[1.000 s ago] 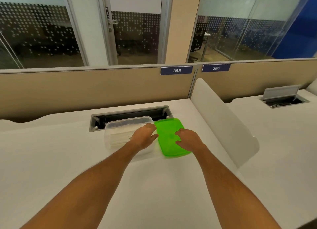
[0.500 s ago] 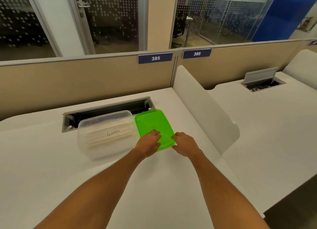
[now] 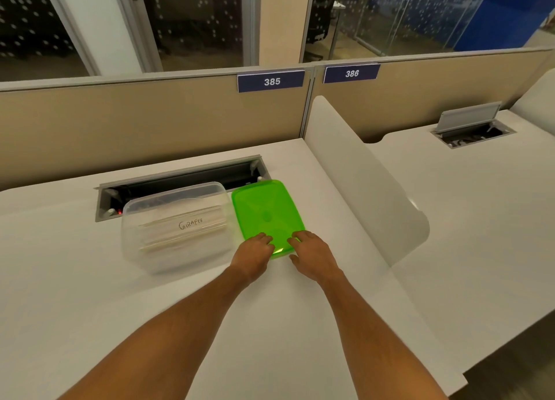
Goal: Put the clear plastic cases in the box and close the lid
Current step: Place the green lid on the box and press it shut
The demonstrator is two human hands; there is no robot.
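Fingertips of my left hand (image 3: 253, 253) and my right hand (image 3: 312, 255) lie spread and flat on the near end of the green lid (image 3: 265, 215), pressing rather than gripping, with neither hand closed around anything. That lid lies flat on the white desk (image 3: 270, 324), just right of the clear box (image 3: 175, 225) (the word "GIRAFEE" is handwritten on it), whose top is open and which holds the clear plastic cases (image 3: 183, 228) stacked inside. Beyond both, at the far edge of the desk, runs the open cable tray (image 3: 180, 179) below the beige partition (image 3: 150, 120) tagged 385.
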